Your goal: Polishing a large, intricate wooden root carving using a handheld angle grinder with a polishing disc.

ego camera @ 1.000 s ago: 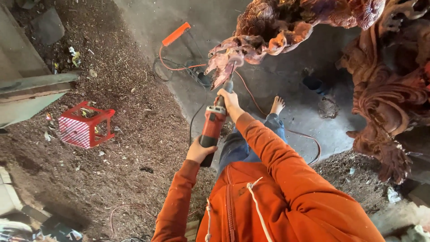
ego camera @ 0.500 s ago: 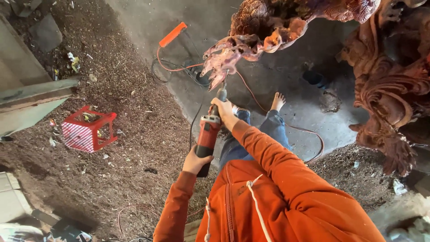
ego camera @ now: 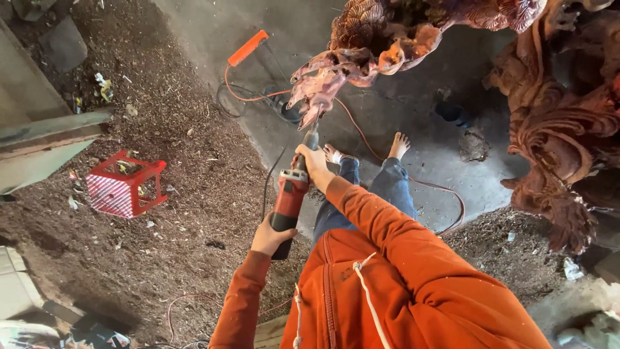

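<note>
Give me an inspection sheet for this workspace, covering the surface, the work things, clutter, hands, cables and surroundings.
Surface: concrete floor, edged by wood shavings.
Work things: red power tool, its tip against the carved wood sculpture.
Clutter: red stool tipped on the shavings; scraps of litter around it.
Hands: left hand grips the tool's rear; right hand grips near its front.
Cables: orange cord loops over the concrete; a thin cord lies on the shavings near the bottom edge.
Surroundings: second large carving to the right; grey board at left; bare feet on the concrete.
</note>
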